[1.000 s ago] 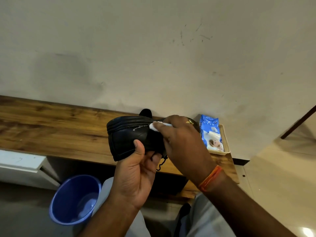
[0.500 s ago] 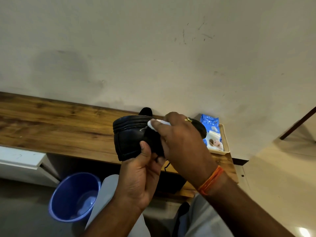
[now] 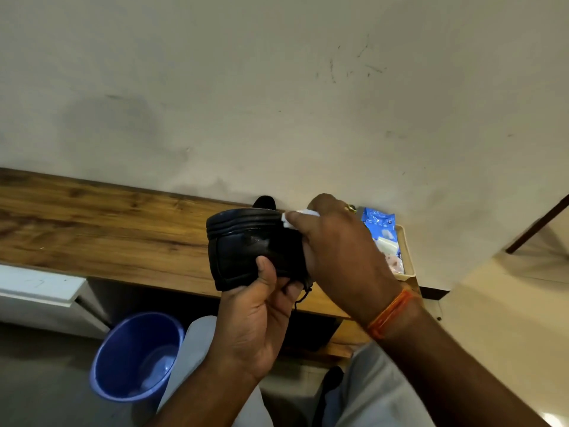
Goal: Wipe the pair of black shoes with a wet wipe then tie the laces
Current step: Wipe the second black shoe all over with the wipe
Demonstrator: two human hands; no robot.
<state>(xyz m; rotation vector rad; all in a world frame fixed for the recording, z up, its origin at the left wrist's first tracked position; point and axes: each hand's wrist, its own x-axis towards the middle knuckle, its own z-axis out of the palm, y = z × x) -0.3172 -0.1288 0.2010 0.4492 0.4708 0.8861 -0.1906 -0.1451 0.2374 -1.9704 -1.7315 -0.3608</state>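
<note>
My left hand (image 3: 261, 315) grips a black shoe (image 3: 243, 248) from below, thumb pressed on its side, holding it above the wooden bench (image 3: 101, 229). My right hand (image 3: 341, 257) covers the shoe's right half and pinches a white wet wipe (image 3: 291, 218) against its upper edge. A black lace end (image 3: 303, 292) dangles beneath the shoe. Behind the held shoe, a small part of the second black shoe (image 3: 264, 201) shows on the bench by the wall.
A blue pack of wet wipes (image 3: 380, 229) lies in a beige tray (image 3: 408, 257) at the bench's right end. A blue bucket (image 3: 135, 355) stands on the floor at lower left. A white wall rises right behind the bench.
The shoe has shifted slightly right and turned in my left hand. My right hand with the wipe has moved along the shoe's upper edge.
</note>
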